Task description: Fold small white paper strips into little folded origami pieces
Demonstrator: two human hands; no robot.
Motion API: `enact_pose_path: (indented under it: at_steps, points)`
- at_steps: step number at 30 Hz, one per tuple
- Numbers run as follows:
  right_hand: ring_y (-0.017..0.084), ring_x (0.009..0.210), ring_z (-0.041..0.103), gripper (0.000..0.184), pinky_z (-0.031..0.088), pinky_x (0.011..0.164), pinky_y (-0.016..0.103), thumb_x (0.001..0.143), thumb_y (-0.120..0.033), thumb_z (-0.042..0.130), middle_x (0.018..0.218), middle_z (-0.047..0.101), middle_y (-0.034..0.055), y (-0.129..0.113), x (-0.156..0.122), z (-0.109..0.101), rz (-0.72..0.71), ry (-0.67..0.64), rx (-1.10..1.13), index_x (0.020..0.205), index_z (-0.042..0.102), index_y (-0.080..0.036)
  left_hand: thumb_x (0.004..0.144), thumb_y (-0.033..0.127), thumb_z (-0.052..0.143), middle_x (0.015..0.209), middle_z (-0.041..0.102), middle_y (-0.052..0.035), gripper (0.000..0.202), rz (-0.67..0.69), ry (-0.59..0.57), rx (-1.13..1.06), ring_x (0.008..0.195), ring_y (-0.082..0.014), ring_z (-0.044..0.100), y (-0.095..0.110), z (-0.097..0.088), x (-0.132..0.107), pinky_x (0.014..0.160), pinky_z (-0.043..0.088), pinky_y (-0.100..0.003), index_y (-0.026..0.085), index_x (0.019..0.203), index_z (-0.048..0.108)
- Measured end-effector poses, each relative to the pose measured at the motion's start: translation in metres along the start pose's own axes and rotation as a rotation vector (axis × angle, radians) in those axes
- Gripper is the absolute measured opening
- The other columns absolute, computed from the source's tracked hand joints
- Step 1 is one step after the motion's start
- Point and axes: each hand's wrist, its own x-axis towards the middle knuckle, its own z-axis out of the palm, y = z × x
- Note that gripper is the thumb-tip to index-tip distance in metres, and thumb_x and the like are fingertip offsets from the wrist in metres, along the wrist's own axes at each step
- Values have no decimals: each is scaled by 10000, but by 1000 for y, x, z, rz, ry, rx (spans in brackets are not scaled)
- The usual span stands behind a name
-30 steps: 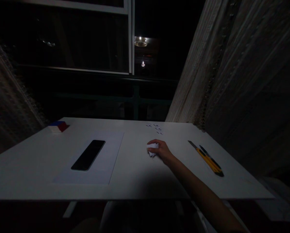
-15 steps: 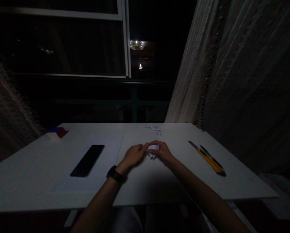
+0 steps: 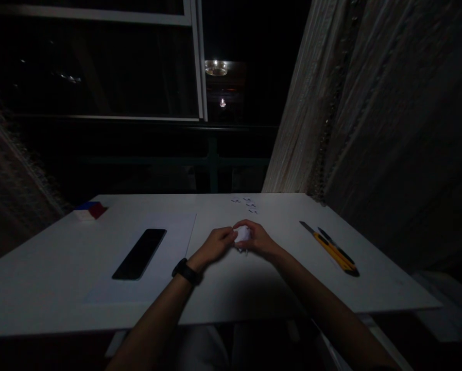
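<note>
Both hands meet over the middle of the white table [image 3: 215,288], around a small folded piece of white paper [image 3: 243,235]. My right hand [image 3: 259,239] curves round the paper, thumb at the near side and fingers over the far side. From the left, my left hand [image 3: 218,243] pinches the paper's left edge, with a black watch [image 3: 186,271] on that wrist. The paper's exact shape is partly covered by the fingers. Beyond the hands lie several small white paper pieces with dark marks [image 3: 250,205].
On the left a black phone [image 3: 140,254] rests on a large white sheet [image 3: 172,232]. A blue, red and white cube [image 3: 90,211] sits at the far left. A yellow utility knife [image 3: 333,251] and a dark pen [image 3: 335,245] lie to the right. Curtains [image 3: 296,103] hang behind.
The paper has turned between my fingers and now shows a broader white face. My right fingers have opened wider round it, and the left hand has shifted slightly left.
</note>
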Motion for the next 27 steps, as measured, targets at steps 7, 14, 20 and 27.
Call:
enact_pose_path:
  at_steps: [7,14,20,27]
  points:
    - [100,553,520,545,412,499,216,482,-228,782,678,579,-20,1,0,2,2,17,-40,978,567,-163,819,436,389,602,432,23,358,-13,44,27,587,-105,389,3,4,-7,533,297,-224,146,625,472]
    - [110,544,534,481,419,503,226,442,-172,777,637,592,-22,-2,-2,6,137,49,110,885,590,-157,797,473,425,560,401,34,381,-48,-12,-140,537,-88,359,4,4,-8,503,275,-220,144,609,467]
    - [98,477,511,433,373,433,190,415,-107,751,550,573,-43,-5,-4,8,201,53,197,813,587,-155,735,480,506,463,362,51,381,-174,-136,-486,427,-61,284,11,3,-11,443,189,-227,152,559,426]
    - [95,498,516,414,367,448,182,430,-98,738,573,585,-44,-6,-5,9,215,-4,259,807,579,-162,738,499,505,452,351,55,399,-174,-208,-488,419,-60,279,12,-2,-13,445,190,-229,147,562,441]
